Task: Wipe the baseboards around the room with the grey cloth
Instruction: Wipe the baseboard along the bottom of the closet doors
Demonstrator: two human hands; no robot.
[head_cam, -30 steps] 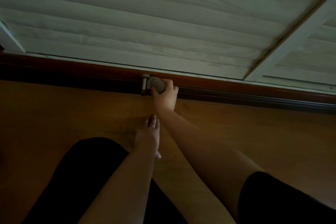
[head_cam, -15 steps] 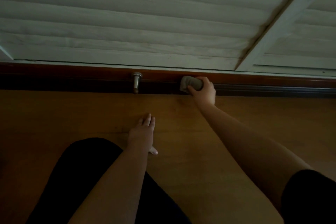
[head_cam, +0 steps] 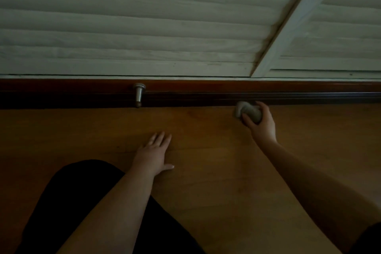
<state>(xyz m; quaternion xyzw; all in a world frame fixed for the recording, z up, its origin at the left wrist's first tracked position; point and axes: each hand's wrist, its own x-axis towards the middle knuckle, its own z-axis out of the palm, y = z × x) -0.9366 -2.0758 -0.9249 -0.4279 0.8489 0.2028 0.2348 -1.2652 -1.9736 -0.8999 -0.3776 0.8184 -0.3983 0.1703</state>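
Note:
A dark reddish-brown baseboard (head_cam: pixel 206 93) runs left to right along the foot of the pale wood-panelled wall. My right hand (head_cam: pixel 260 122) grips the bunched grey cloth (head_cam: pixel 247 110) just in front of the baseboard's lower edge, right of centre. The cloth sits at the seam between floor and baseboard. My left hand (head_cam: pixel 153 153) lies flat on the wooden floor with its fingers spread, holding nothing.
A metal door stopper (head_cam: pixel 139 94) sticks out of the baseboard, left of the cloth. The wooden floor (head_cam: pixel 206 171) stretches across the view. My dark-clothed knee (head_cam: pixel 78 202) fills the lower left. A white vertical trim (head_cam: pixel 288 27) divides the wall panels.
My right hand has slid the cloth along the baseboard from the door stopper to the right, and it now sits slightly lower, near the floor. My left hand stays planted.

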